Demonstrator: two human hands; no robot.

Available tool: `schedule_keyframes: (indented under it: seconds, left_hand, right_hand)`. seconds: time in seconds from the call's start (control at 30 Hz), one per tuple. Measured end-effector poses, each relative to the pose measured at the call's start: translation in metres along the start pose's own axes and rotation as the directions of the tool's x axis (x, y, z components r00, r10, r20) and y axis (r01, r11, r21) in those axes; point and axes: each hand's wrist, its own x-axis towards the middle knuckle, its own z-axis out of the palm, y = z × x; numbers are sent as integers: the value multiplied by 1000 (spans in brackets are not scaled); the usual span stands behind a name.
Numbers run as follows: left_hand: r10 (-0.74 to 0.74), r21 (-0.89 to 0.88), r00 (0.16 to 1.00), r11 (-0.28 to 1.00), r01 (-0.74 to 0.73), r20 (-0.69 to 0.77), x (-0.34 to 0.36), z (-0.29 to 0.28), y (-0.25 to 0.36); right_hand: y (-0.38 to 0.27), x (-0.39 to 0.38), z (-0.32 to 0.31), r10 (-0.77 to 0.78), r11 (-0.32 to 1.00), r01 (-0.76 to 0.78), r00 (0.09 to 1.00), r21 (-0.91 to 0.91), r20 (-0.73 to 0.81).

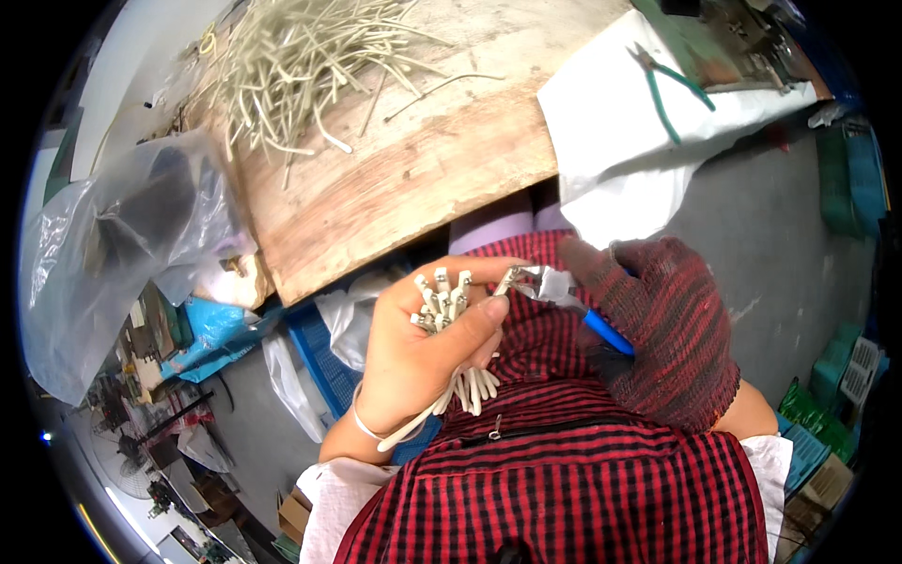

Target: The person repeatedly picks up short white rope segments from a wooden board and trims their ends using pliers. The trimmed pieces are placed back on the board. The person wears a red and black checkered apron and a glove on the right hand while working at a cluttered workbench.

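My left hand (399, 352) is bare and closed around a bundle of short cream-coloured wires (474, 387). Small metal-tipped ends stick up above its fingers, and the plain ends hang below the palm. One metal-tipped end (507, 280) is pinched between the thumb and index finger. My right hand (672, 334), in a dark red and black knitted glove, grips blue-handled pliers (609, 331). The pliers' jaws meet that pinched end; whether they are clamped on it is too small to tell. Both hands are over my lap, in front of a red and black checked apron (564, 470).
A big pile of similar cream wires (282, 75) lies on the wooden table (423, 169). Green-handled pliers (669, 94) rest on a white sheet (601, 122) at the right. A clear plastic bag (113, 226) hangs at the left; a blue crate (315, 352) stands below the table.
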Motion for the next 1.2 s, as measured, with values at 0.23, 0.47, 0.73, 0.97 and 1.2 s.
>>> schedule_keyframes:
  seconds: [0.23, 0.47, 0.73, 0.97, 1.2]
  left_hand:
    - [-285, 185, 951, 948, 260, 121, 6, -8, 20]
    - [-375, 363, 896, 890, 277, 236, 12, -4, 26]
    - [-384, 533, 869, 828, 174, 313, 13, -6, 24]
    - [-222, 280, 951, 947, 158, 215, 4, -7, 13]
    - [-223, 390, 966, 908, 156, 134, 1, -16, 11]
  right_hand:
    - [28, -6, -19, -234, 928, 279, 952, -249, 197]
    - [48, -6, -8, -501, 795, 453, 865, -404, -18]
    - [46, 0, -21, -516, 755, 542, 838, -368, 175]
    - [55, -28, 3, -369, 911, 376, 927, -169, 73]
    - [40, -10, 4, -395, 864, 415, 910, -284, 129]
